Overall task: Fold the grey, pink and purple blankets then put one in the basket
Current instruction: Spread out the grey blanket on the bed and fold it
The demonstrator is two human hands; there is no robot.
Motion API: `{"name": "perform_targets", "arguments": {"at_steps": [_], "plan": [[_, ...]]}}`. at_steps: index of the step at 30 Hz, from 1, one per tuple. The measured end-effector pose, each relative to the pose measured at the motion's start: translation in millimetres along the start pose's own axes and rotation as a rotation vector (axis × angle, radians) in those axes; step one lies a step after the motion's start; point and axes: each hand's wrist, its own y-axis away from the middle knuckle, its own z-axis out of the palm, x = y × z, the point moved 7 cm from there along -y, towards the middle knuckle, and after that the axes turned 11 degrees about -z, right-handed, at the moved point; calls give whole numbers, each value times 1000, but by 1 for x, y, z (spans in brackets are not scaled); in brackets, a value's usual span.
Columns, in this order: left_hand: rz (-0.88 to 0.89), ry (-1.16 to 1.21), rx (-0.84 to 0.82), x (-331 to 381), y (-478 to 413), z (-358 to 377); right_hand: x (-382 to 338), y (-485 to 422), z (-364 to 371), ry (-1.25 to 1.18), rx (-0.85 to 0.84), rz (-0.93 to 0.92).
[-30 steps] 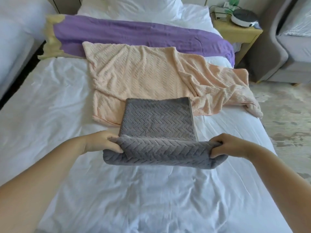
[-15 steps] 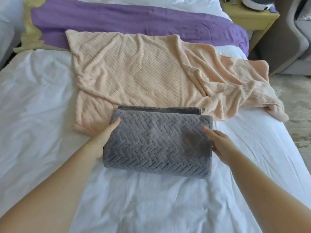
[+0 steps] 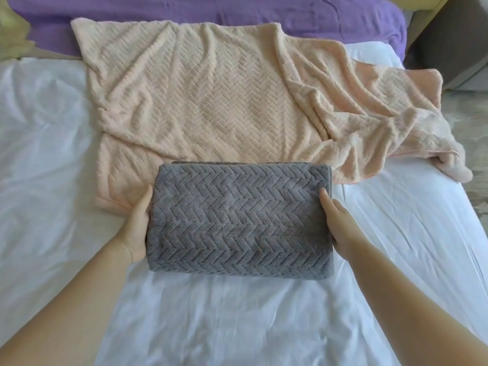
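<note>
The grey blanket (image 3: 237, 220) lies folded into a thick rectangle on the white bed, its far edge over the pink blanket. My left hand (image 3: 136, 225) presses flat against its left side. My right hand (image 3: 339, 223) presses against its right side, fingers straight. The pink blanket (image 3: 224, 93) is spread out and rumpled behind it, with one corner trailing off the bed's right edge. The purple blanket (image 3: 211, 9) stretches across the head of the bed. No basket is in view.
The white bed sheet (image 3: 52, 143) surrounds the blankets. A yellow-green cloth (image 3: 13, 38) shows at the far left by the purple blanket. A grey chair (image 3: 454, 40) and patterned floor (image 3: 470, 122) lie beyond the bed's right edge.
Both hands flipped the near fold of the grey blanket over onto the rest, let go of it, and now lie flat along its two sides. The view has moved closer to the bed.
</note>
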Motion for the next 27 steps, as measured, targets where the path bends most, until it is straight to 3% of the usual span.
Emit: {"name": "perform_targets", "arguments": {"at_steps": [5,11,14,19,23,27], "plan": [[23,-152,27,-17,15,-14,32,45,-13,103,34,-14],[314,-596,324,-16,32,-10,27,65,-11,328,223,-185],[373,-654,516,-8,38,-15,12,61,-18,441,308,-258],[138,-924,648,-31,17,-21,29,46,-21,645,232,-108],[141,-780,654,-27,17,-29,37,37,-30,651,188,-67],[245,-482,533,9,9,-23,14,17,-32,425,182,-142]]}}
